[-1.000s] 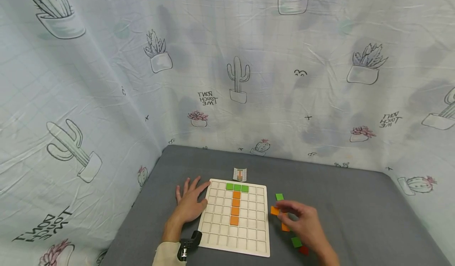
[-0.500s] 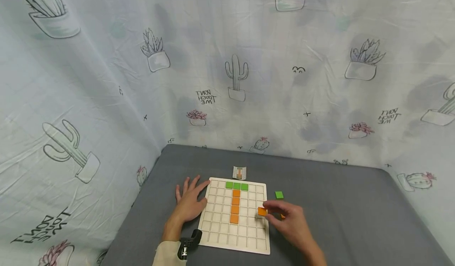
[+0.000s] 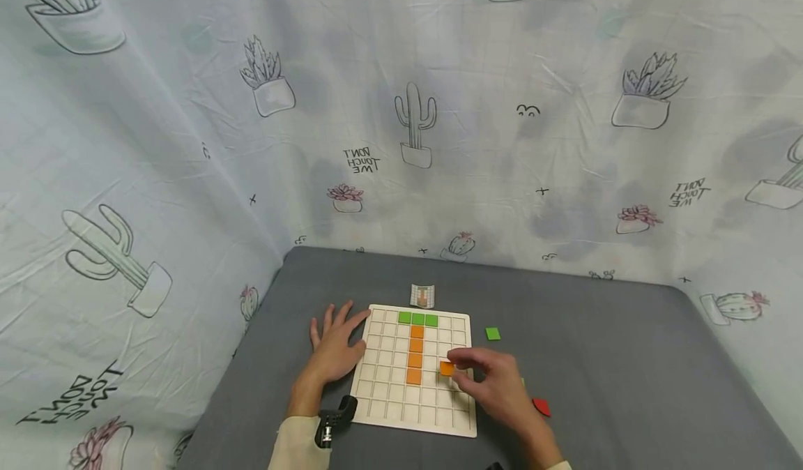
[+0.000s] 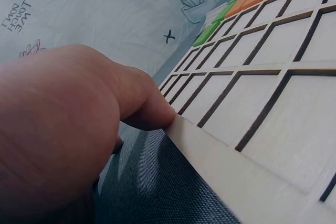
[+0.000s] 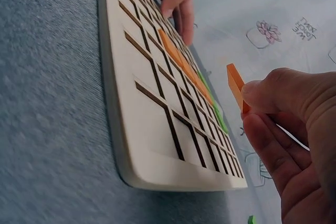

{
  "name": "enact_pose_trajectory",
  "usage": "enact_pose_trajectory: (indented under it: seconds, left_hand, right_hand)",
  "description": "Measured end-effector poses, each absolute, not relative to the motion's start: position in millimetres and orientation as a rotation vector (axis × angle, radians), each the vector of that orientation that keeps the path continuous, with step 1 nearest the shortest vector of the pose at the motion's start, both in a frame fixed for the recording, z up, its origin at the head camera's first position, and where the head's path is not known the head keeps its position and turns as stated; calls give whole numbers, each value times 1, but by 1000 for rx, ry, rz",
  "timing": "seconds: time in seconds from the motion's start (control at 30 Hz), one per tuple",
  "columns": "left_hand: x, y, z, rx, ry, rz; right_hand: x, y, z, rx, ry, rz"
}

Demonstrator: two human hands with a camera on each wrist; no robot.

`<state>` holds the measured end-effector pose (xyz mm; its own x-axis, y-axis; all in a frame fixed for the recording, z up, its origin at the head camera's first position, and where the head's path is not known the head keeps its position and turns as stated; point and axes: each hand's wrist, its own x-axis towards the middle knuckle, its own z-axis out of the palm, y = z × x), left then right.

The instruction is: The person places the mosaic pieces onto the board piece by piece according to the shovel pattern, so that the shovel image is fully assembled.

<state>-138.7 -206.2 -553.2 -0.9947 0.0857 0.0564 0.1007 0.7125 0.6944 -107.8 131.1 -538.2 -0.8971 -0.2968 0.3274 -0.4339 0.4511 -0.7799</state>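
A pale wooden grid board point(image 3: 383, 408) lies on the grey table. Three green tiles point(image 3: 418, 319) sit in a row in its far cells, and a column of orange tiles point(image 3: 415, 360) runs toward the near side from the middle one. My right hand point(image 3: 492, 384) pinches an orange square tile point(image 3: 447, 368) between thumb and fingers, held above the right part of the board; the right wrist view shows that tile point(image 5: 237, 87) clear of the surface. My left hand point(image 3: 334, 351) rests at the board's left edge with fingers spread, its thumb point(image 4: 157, 111) touching the rim.
A small printed card point(image 3: 423, 296) with a coloured grid pattern lies beyond the board. To the right are a loose green tile point(image 3: 493, 334) and a red piece point(image 3: 541, 406); another green bit is mostly hidden behind my right hand. A cactus-print curtain point(image 3: 477, 142) surrounds the table.
My right hand has carried the orange tile leftward from the loose pieces on the right to above the board. My left hand stays at the board's edge. The head view has tilted slightly.
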Motion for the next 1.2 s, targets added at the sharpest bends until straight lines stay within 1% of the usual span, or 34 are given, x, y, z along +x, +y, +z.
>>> enact_pose_trajectory:
  seconds: [0.13, 0.4, 1.2]
  left_hand:
    - [-139, -206, -552, -137, -2907, -1174]
    - [-138, -206, -552, -135, -2895, -1182]
    - [-136, -205, -549, -133, -2889, -1193]
  right_hand:
    - [-109, 127, -541, 709, -2551, 1443]
    - [-108, 119, -544, 752, -2619, 1501]
    - [-105, 103, -554, 852, -2630, 1214]
